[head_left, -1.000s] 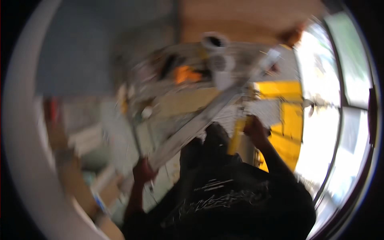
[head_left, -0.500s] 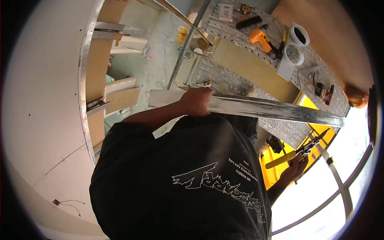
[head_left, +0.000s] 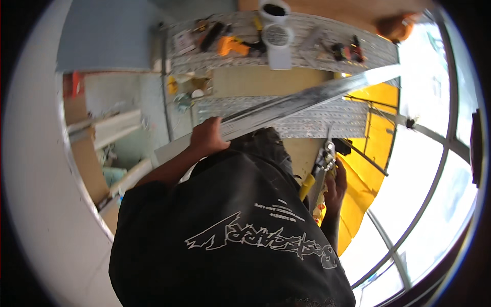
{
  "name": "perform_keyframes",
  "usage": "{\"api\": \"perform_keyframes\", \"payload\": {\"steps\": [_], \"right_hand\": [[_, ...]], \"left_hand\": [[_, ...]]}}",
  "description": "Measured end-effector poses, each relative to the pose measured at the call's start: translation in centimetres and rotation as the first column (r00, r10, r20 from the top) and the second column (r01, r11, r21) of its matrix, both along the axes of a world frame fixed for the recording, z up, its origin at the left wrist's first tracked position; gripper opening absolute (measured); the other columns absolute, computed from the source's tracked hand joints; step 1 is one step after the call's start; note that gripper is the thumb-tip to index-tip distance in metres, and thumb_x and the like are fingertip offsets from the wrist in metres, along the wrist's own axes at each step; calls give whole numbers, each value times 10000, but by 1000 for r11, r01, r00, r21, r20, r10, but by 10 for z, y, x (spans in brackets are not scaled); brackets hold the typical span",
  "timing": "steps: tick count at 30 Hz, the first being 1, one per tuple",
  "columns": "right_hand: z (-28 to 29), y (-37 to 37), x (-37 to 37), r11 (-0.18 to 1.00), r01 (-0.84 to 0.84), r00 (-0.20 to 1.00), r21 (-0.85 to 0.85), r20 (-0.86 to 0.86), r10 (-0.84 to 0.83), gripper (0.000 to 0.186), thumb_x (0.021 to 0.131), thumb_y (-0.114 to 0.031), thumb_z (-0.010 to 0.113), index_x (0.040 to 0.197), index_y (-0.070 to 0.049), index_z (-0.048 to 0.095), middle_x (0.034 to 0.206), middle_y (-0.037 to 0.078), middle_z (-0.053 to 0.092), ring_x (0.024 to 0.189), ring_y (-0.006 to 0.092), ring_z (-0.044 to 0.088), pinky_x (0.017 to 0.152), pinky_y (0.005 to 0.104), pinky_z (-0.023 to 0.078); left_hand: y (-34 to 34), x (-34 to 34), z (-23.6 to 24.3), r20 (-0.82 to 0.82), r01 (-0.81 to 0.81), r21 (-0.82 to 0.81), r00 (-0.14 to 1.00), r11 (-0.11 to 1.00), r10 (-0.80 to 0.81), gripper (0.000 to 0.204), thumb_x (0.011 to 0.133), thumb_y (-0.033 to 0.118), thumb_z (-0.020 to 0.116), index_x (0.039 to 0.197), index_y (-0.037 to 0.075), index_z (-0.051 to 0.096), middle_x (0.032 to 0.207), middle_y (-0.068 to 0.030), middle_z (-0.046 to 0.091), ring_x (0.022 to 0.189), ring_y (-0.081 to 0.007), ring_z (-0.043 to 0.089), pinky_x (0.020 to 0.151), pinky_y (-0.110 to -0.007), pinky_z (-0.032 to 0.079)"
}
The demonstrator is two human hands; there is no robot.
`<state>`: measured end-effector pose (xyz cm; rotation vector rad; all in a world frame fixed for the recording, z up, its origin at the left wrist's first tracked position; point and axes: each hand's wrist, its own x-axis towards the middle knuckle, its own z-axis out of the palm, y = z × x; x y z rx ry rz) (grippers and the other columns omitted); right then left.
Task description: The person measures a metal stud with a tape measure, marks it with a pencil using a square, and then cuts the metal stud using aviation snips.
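Observation:
My left hand (head_left: 208, 137) is closed around a long metal profile (head_left: 286, 106), near its left end. The profile is grey-white and smeared with dark streaks. It slants across in front of my body, with its far end up at the right by the window. Low at my right side, my right hand (head_left: 335, 187) grips tin snips (head_left: 325, 156) with yellow handles, their blades pointing away from me. Part of the right fingers is hidden behind the tool. The snips and the profile are apart.
A perforated metal scaffold platform (head_left: 220, 61) carries an orange drill (head_left: 233, 46), a white tub of screws (head_left: 276, 36) and other hand tools. A lower metal plank (head_left: 302, 123) lies nearer. Yellow sheeting (head_left: 358, 189) and a window frame (head_left: 446, 117) are on the right, a white panel (head_left: 41, 169) on the left.
My view has turned to the right. The profile's right end has swung up and away while my left hand keeps hold. My right hand has drawn the snips inward beside my body.

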<state>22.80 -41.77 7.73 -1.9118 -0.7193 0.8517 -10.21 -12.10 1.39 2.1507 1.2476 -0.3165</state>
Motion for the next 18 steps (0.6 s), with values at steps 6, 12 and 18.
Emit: {"api": "perform_keyframes", "payload": {"steps": [6,12,18], "right_hand": [[23,24,22,983,-181,973,18,146,177,813,778,-501,851,1378,-24,579,1218,170,703,1124,297,683,943,417,520],[13,46,33,838,-524,839,-154,74,538,1132,727,-694,798,1552,-42,379,1411,198,572,1337,365,522,1115,489,378],[-28,31,19,884,-423,586,201,-683,436,1196,763,-622,810,1598,11,233,1567,212,381,1465,307,366,1212,442,256]], "left_hand": [[11,43,-7,-19,110,165,994,980,-109,800,646,418,871,1253,23,532,1136,-206,645,1082,-394,642,896,-506,521],[25,76,-8,-63,167,193,985,967,-158,919,652,415,885,1355,-12,475,1206,-230,621,1138,-408,616,942,-505,505],[58,115,8,-153,310,259,948,915,-278,909,655,408,877,1336,-17,450,1210,-256,611,1119,-393,621,919,-499,515]]}}
